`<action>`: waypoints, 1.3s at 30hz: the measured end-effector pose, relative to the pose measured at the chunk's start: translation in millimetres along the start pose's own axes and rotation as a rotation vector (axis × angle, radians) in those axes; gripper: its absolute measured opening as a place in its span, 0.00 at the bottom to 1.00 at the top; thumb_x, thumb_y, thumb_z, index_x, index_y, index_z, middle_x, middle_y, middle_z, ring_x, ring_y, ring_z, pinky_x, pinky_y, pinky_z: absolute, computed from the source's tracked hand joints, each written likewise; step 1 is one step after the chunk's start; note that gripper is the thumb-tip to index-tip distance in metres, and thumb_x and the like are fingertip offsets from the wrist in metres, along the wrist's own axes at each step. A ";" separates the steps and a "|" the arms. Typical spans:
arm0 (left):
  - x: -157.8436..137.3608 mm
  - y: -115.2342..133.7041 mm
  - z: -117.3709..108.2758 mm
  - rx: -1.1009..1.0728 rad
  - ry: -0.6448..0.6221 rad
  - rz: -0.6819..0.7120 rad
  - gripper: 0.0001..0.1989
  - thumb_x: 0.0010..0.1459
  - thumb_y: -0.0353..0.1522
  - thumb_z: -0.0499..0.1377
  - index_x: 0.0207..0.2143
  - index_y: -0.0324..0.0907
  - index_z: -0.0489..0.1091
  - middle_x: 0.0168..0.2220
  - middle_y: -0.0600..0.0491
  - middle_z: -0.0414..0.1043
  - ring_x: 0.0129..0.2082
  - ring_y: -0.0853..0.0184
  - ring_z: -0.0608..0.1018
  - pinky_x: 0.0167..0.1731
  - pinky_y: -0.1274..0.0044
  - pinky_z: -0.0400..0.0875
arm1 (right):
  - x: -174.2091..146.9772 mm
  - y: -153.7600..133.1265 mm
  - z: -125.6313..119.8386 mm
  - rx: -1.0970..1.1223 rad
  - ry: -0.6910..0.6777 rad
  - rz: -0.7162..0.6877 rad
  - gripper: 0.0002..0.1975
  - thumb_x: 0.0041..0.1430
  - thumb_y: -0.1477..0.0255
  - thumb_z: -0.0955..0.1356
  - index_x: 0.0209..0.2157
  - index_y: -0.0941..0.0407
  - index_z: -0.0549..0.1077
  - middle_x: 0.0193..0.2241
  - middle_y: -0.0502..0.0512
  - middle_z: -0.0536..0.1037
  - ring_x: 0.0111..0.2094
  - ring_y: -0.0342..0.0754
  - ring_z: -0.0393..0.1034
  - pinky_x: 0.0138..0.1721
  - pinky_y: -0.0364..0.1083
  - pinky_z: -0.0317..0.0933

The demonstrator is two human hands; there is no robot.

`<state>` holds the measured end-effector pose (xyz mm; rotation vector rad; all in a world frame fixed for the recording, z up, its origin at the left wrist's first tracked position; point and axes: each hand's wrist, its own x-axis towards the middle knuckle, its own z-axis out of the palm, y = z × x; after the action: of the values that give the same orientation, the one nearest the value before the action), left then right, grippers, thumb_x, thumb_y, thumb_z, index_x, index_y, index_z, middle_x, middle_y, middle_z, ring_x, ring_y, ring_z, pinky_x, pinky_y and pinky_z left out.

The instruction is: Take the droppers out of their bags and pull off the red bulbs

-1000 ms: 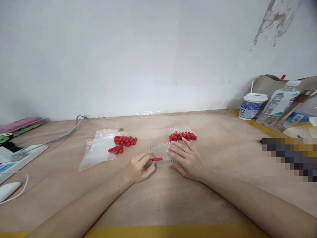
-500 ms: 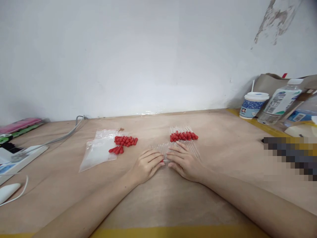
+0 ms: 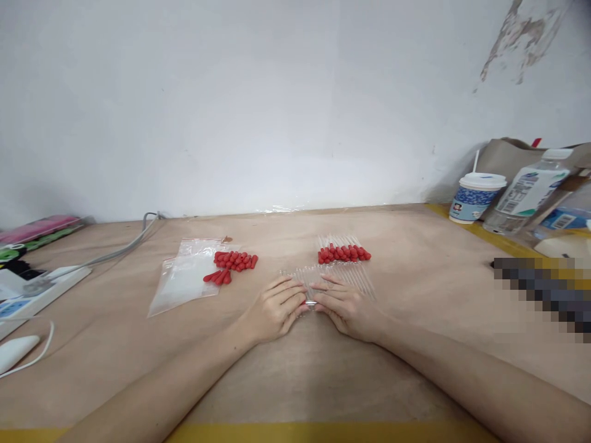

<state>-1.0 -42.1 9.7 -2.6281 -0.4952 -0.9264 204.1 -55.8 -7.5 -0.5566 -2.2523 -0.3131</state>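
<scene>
My left hand (image 3: pixel 277 306) is closed on a red rubber bulb, of which only a small red bit shows by the thumb. Facing it, my right hand (image 3: pixel 348 307) pinches a clear glass dropper tube (image 3: pixel 311 303) whose end meets the red bit. Under and beyond my fingers lies a row of bare glass tubes (image 3: pixel 362 280). Just behind that row are finished-looking droppers (image 3: pixel 344 253), red bulbs toward me and glass pointing to the wall. A pile of loose red rubber bulbs (image 3: pixel 235 261) rests left of centre, partly on clear zip bags (image 3: pixel 182 280).
At the left are a white power strip (image 3: pixel 69 284), a grey cable (image 3: pixel 124 252) and a white mouse (image 3: pixel 17 353). A paper cup (image 3: pixel 475 200) and a plastic bottle (image 3: pixel 526 191) stand at the right. A pixelated dark object (image 3: pixel 545 295) lies nearer.
My fingertips have shifted slightly, and more of the glass tube between my hands shows. The view has moved a little; the piles look the same.
</scene>
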 end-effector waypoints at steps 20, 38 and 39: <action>-7.1 1.1 -13.0 -0.166 -0.153 -0.059 0.08 0.58 0.29 0.50 0.37 0.41 0.68 0.37 0.51 0.75 0.46 0.66 0.73 0.51 0.70 0.63 | -4.2 -4.1 -8.5 -0.078 -0.041 -0.155 0.10 0.58 0.80 0.61 0.40 0.63 0.69 0.34 0.58 0.77 0.46 0.48 0.67 0.52 0.50 0.61; -11.2 -13.8 -34.0 0.044 -0.064 0.026 0.06 0.57 0.29 0.54 0.34 0.41 0.70 0.36 0.52 0.76 0.44 0.65 0.73 0.46 0.70 0.67 | -9.7 2.1 -15.4 -0.079 0.058 -0.173 0.14 0.57 0.81 0.60 0.46 0.62 0.66 0.36 0.57 0.76 0.45 0.46 0.67 0.48 0.50 0.63; -12.0 -21.3 -39.2 0.074 -0.030 -0.025 0.05 0.56 0.29 0.54 0.34 0.42 0.70 0.35 0.53 0.76 0.42 0.64 0.74 0.43 0.70 0.68 | -10.7 4.4 -15.5 -0.103 0.079 -0.111 0.14 0.57 0.81 0.60 0.45 0.60 0.67 0.34 0.56 0.77 0.41 0.46 0.69 0.46 0.49 0.63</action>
<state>-39.8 -41.3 34.7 -2.5787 -0.5604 -0.8601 222.6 -61.1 -4.9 -0.4652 -2.2040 -0.5014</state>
